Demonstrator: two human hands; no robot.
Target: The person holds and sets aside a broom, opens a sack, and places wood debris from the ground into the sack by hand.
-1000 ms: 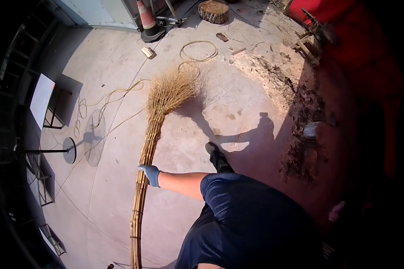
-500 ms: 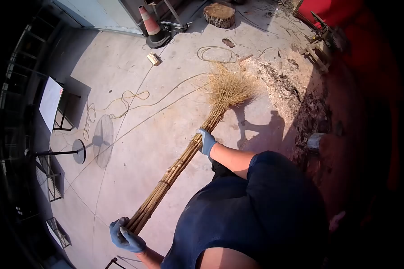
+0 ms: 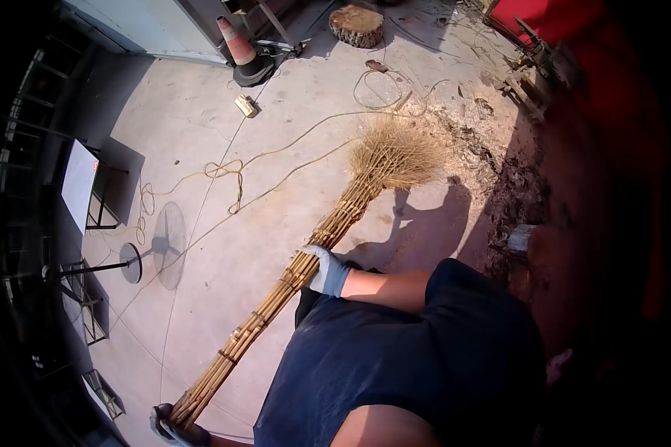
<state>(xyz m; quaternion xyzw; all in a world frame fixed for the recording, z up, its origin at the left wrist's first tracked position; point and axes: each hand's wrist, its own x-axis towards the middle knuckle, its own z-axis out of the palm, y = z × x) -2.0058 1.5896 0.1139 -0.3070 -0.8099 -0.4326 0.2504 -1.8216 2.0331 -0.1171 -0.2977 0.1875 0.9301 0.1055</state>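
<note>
A long twig broom (image 3: 257, 320), its handle a bundle of bound canes, slants from the lower left up to the middle. Its bushy head (image 3: 399, 153) rests over the concrete floor beside wood shavings. My right hand (image 3: 326, 272), in a grey-blue glove, is closed around the middle of the bundle. Down at the butt end, my left hand (image 3: 175, 428), gloved too, is wrapped round the canes; some of its fingers are in dark shade. Both hands share the one broom.
Shavings and bark (image 3: 470, 141) litter the floor at right. A yellowish hose (image 3: 276, 141) loops across the concrete. Further off are a traffic cone (image 3: 238, 48), a log stump (image 3: 356, 26) and a wood block (image 3: 246, 106). A round-based stand (image 3: 130, 263) and white-topped table (image 3: 80, 182) stand left.
The broom has shifted, its head slightly right and its butt end lower left. My right hand grips nearer to my body, and my left hand has moved down and left.
</note>
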